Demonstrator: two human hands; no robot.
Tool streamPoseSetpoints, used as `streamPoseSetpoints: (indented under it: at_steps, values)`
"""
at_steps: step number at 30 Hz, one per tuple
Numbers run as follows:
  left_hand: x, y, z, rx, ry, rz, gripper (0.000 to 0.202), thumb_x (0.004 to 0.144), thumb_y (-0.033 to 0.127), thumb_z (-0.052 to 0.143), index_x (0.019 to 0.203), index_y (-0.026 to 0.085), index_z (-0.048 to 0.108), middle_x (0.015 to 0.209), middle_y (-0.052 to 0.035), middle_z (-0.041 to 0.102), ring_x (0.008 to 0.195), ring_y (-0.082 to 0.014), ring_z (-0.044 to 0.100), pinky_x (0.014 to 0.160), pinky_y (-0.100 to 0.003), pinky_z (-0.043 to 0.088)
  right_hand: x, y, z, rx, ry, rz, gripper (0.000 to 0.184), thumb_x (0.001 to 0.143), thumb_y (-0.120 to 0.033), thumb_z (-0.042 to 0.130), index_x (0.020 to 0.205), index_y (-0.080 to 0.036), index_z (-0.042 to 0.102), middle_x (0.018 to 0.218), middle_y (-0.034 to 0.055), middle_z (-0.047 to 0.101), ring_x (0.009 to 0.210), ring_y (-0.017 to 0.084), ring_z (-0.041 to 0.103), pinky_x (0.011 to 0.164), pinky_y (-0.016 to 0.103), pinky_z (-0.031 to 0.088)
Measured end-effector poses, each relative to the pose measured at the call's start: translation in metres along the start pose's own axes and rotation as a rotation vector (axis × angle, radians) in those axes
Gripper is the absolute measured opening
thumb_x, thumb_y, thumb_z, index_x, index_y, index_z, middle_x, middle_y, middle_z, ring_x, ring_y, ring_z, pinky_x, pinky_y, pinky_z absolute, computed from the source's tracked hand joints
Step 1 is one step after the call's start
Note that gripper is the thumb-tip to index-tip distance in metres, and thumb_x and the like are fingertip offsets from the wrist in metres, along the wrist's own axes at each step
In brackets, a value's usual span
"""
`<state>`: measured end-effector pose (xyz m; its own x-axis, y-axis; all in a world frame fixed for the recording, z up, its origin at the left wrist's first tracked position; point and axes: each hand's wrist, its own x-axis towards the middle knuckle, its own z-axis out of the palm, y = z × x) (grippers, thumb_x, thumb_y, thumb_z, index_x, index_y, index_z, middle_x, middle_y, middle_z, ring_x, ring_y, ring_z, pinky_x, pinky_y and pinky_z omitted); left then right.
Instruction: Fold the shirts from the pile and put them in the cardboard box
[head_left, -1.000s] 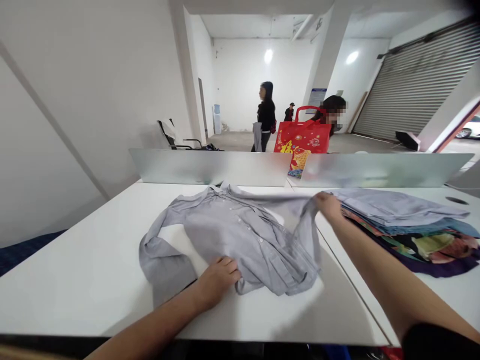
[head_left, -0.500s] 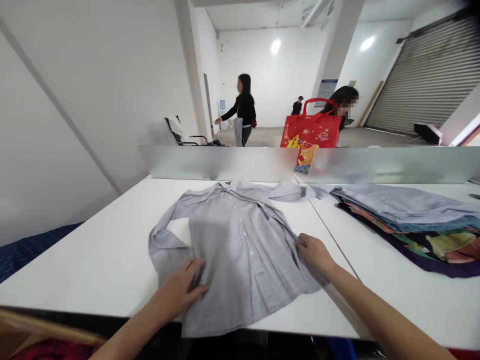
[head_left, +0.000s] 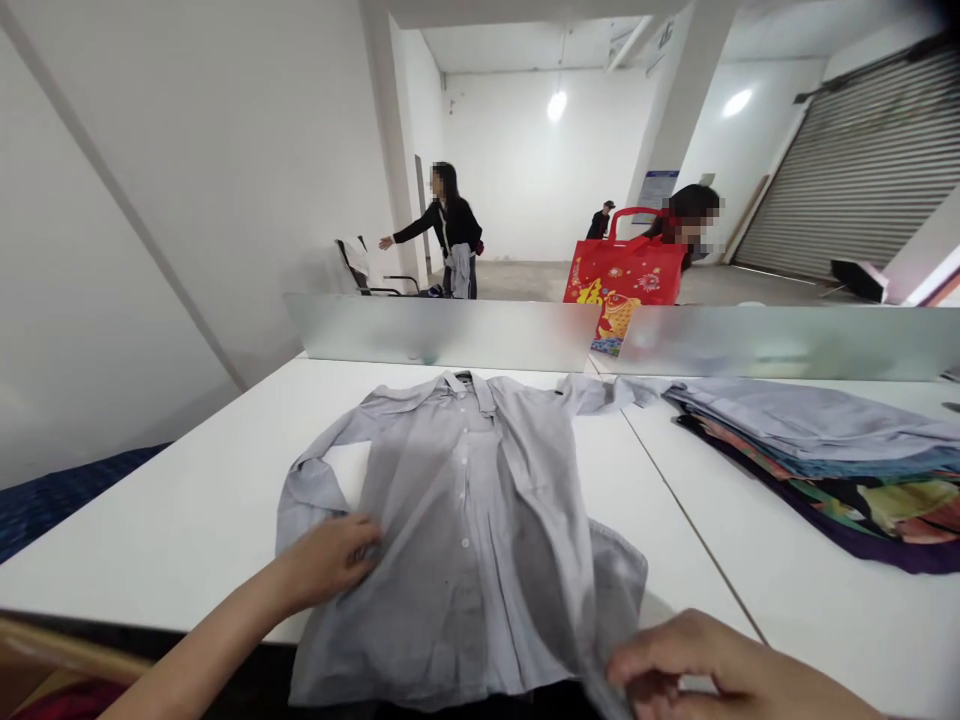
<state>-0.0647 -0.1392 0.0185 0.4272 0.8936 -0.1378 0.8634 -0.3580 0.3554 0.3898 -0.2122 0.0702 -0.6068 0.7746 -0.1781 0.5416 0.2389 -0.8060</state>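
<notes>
A grey button-up shirt (head_left: pixel 427 560) lies front up on the white table (head_left: pixel 217 470), collar at the far side and hem hanging over the near edge. At its left side my left hand (head_left: pixel 337 558) is closed, fingers curled on the edge of the cloth. My right hand (head_left: pixel 697 660) pinches the shirt's front edge near the lower right corner and holds it raised off the table. Folds run down the right front panel. One sleeve bends down on the left; the other stretches out to the right.
A stack of folded clothes (head_left: pixel 817 440) lies on the right of the table. Behind runs a frosted divider (head_left: pixel 450 330), with a red bag (head_left: pixel 622 275) and a bending person (head_left: pixel 686 225) beyond it. Another person (head_left: pixel 450 220) stands with an arm out near a chair (head_left: pixel 367 275).
My right hand has moved toward me and right, pulling the shirt's front edge along. My left hand has shifted left and its fingers have closed. The standing person has moved left.
</notes>
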Motion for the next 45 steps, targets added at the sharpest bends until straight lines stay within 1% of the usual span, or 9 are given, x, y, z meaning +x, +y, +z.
streamPoseSetpoints:
  at_steps: [2, 9, 14, 18, 23, 27, 32, 37, 45]
  values:
    - [0.015, 0.008, -0.005, 0.015, 0.113, 0.005, 0.028, 0.088, 0.026, 0.044, 0.106, 0.021, 0.064, 0.103, -0.0056, 0.062, 0.087, -0.0214, 0.063, 0.079, -0.032, 0.046, 0.035, -0.001, -0.010, -0.023, 0.022, -0.037, 0.030, 0.088, -0.046, 0.055, 0.105, -0.028, 0.073, 0.092, 0.0041, 0.072, 0.083, 0.021, 0.067, 0.077, 0.032, 0.054]
    - [0.097, -0.020, 0.012, 0.076, 0.367, 0.044, 0.040, 0.095, 0.032, 0.042, 0.131, 0.018, 0.052, 0.136, -0.0132, 0.052, 0.124, -0.0260, 0.050, 0.107, -0.043, 0.040, 0.205, 0.099, -0.101, -0.492, 0.723, 0.144, 0.043, 0.086, -0.019, 0.047, 0.127, -0.021, 0.060, 0.138, 0.0098, 0.055, 0.115, 0.023, 0.061, 0.102, 0.036, 0.045]
    - [0.162, -0.047, 0.007, 0.196, 0.402, -0.043, 0.046, 0.097, 0.028, 0.038, 0.140, 0.013, 0.043, 0.144, -0.0167, 0.045, 0.135, -0.0275, 0.039, 0.112, -0.045, 0.033, 0.286, 0.132, -0.132, -0.738, 0.658, 0.245, 0.046, 0.092, -0.024, 0.046, 0.137, -0.020, 0.051, 0.142, 0.0122, 0.051, 0.121, 0.024, 0.056, 0.100, 0.033, 0.045]
    - [0.211, -0.058, 0.001, 0.267, 0.370, -0.081, 0.050, 0.098, 0.033, 0.038, 0.146, 0.021, 0.037, 0.153, -0.0131, 0.036, 0.140, -0.0316, 0.032, 0.110, -0.047, 0.032, 0.282, 0.157, -0.154, -0.791, 0.597, 0.369, 0.034, 0.090, -0.016, 0.043, 0.117, -0.016, 0.065, 0.119, 0.0153, 0.063, 0.106, 0.025, 0.063, 0.088, 0.032, 0.047]
    - [0.260, -0.059, -0.001, 0.291, 0.329, -0.202, 0.053, 0.096, 0.048, 0.043, 0.142, 0.023, 0.044, 0.149, -0.0157, 0.040, 0.128, -0.0379, 0.045, 0.100, -0.051, 0.038, 0.211, 0.191, -0.193, -0.829, 0.665, 0.605, 0.034, 0.092, -0.035, 0.045, 0.105, -0.016, 0.070, 0.110, 0.0182, 0.063, 0.095, 0.030, 0.065, 0.073, 0.036, 0.047]
    - [0.284, -0.043, -0.008, 0.273, 0.481, -0.255, 0.051, 0.097, 0.048, 0.035, 0.125, 0.011, 0.056, 0.131, -0.0230, 0.052, 0.119, -0.0392, 0.050, 0.098, -0.055, 0.037, 0.187, 0.183, -0.200, -0.903, 0.916, 0.583, 0.040, 0.093, -0.040, 0.041, 0.100, -0.015, 0.071, 0.105, 0.0169, 0.064, 0.084, 0.027, 0.065, 0.066, 0.033, 0.045]
    - [0.312, -0.029, -0.033, 0.117, 0.574, -0.091, 0.035, 0.098, 0.025, 0.032, 0.118, 0.014, 0.059, 0.130, -0.0161, 0.054, 0.121, -0.0240, 0.050, 0.105, -0.035, 0.035, 0.256, 0.149, -0.178, -0.770, 0.877, 0.169, 0.036, 0.091, -0.023, 0.041, 0.113, -0.014, 0.068, 0.118, 0.0142, 0.065, 0.107, 0.025, 0.061, 0.090, 0.032, 0.045]
    - [0.334, -0.032, -0.033, 0.056, 0.400, -0.160, 0.041, 0.093, 0.039, 0.047, 0.127, 0.018, 0.059, 0.113, -0.0083, 0.069, 0.103, -0.0208, 0.063, 0.089, -0.028, 0.046, 0.332, 0.144, -0.159, -0.565, 0.734, 0.269, 0.038, 0.085, -0.025, 0.055, 0.120, -0.017, 0.066, 0.116, 0.0128, 0.067, 0.099, 0.023, 0.063, 0.086, 0.031, 0.047]
    - [0.343, -0.030, -0.043, -0.038, 0.414, -0.251, 0.028, 0.088, 0.031, 0.047, 0.094, 0.023, 0.073, 0.109, -0.0086, 0.071, 0.104, -0.0260, 0.064, 0.086, -0.033, 0.045, 0.329, 0.142, -0.181, -0.492, 0.773, 0.283, 0.014, 0.079, -0.024, 0.059, 0.076, -0.018, 0.072, 0.064, 0.0030, 0.066, 0.068, 0.017, 0.061, 0.068, 0.025, 0.045]
